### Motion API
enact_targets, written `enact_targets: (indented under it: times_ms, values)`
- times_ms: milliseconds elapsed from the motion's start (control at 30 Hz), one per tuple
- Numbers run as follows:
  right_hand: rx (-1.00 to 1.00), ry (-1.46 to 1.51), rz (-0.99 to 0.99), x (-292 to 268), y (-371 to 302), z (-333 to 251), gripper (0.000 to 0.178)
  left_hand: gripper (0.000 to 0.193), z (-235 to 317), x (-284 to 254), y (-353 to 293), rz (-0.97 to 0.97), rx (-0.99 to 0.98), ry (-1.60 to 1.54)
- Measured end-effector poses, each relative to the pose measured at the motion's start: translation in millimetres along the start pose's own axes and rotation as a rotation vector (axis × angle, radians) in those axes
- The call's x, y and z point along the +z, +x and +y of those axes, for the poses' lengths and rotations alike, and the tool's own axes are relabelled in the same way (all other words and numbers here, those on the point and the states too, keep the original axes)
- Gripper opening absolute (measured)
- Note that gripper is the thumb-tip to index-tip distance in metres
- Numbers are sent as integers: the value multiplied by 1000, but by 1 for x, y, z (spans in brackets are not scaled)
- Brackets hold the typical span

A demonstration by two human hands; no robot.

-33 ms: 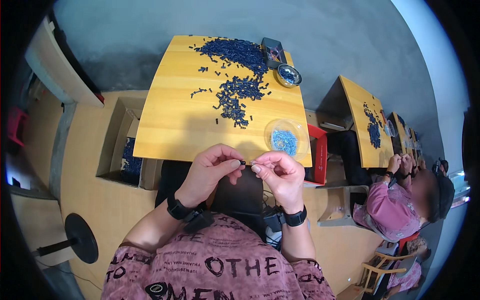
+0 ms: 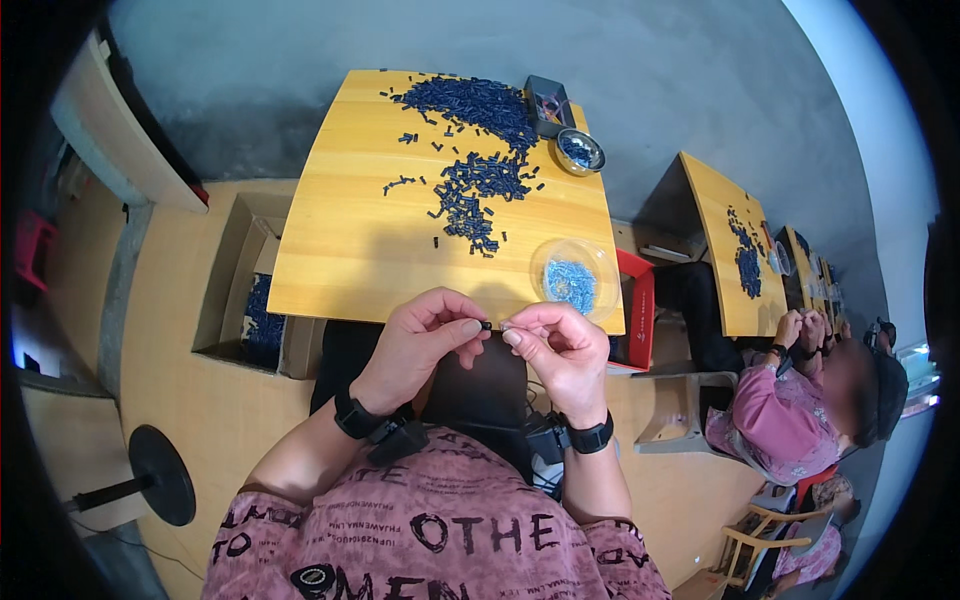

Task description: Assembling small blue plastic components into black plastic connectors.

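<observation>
My left hand [image 2: 428,338] pinches a small black cylindrical piece [image 2: 486,326] between thumb and forefinger, just off the table's near edge. Facing it, my right hand [image 2: 562,352] has its thumb and forefinger closed together at the piece's right end. Whatever sits between those right fingertips is tiny and mostly hidden. Just beyond the right hand, a clear round tub [image 2: 603,262] holds many small light-blue pieces [image 2: 569,286]. Loose dark pieces [image 2: 468,215] like the pinched one lie scattered farther up the wooden table [image 2: 340,240].
A large heap of dark pieces [image 2: 465,105] covers the table's far end, beside a grey box [image 2: 538,92] and a metal bowl [image 2: 594,166]. A cardboard box [image 2: 222,300] stands at left, a red box [image 2: 640,318] at right. Another person [image 2: 780,425] works at a neighbouring table [image 2: 725,240].
</observation>
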State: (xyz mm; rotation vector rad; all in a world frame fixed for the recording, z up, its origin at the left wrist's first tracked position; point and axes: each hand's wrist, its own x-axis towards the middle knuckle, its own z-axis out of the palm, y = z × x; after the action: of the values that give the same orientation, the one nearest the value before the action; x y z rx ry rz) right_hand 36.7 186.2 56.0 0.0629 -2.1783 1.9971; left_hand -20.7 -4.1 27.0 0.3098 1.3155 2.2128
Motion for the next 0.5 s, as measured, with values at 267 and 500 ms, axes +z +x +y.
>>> enact_targets:
  times_ms: [267, 500]
  values:
    - [-54, -172, 1, 18, 13, 5, 19, 9, -1, -17, 2, -8, 29, 48]
    - [-109, -481, -37, 29, 24, -3, 19, 7, -6, -32, 7, 1, 78, 180]
